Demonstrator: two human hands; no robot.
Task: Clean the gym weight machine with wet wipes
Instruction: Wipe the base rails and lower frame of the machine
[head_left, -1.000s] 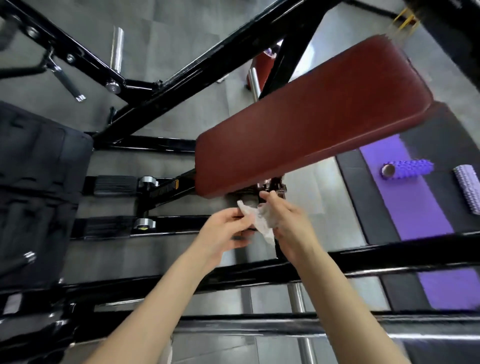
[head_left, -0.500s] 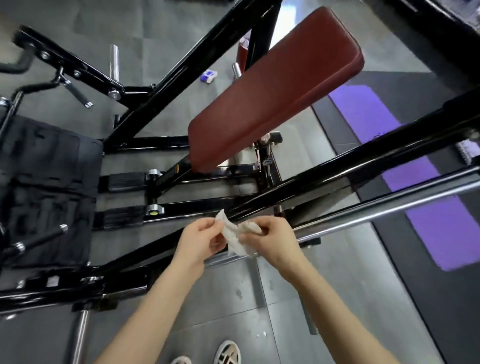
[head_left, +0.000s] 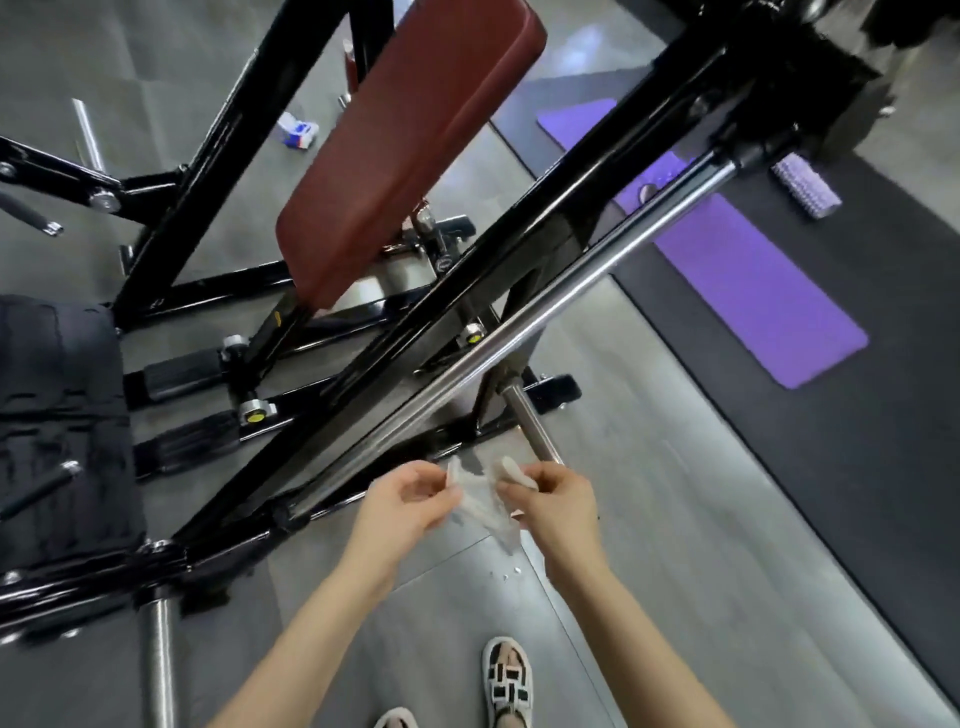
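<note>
A crumpled white wet wipe (head_left: 480, 493) is stretched between my two hands, low in the middle of the view. My left hand (head_left: 402, 506) pinches its left edge and my right hand (head_left: 553, 501) pinches its right end. Both hands hover over the grey floor, just in front of the weight machine's black frame beam (head_left: 467, 291) and its long chrome bar (head_left: 545, 312). The machine's dark red pad (head_left: 410, 140) slants upward behind the beam. Neither hand touches the machine.
A black footplate (head_left: 57, 431) stands at the left. A short chrome peg (head_left: 530, 426) juts out beside my right hand. A purple mat (head_left: 743, 265) and a ribbed foam roller (head_left: 805, 187) lie at the right. A wipes pack (head_left: 297, 132) sits on the floor far back. My shoes (head_left: 506, 680) are below.
The view has pulled back and turned from the pad. My hands have come away from under the pad, down in front of the beam, and pulled the wipe wider apart.
</note>
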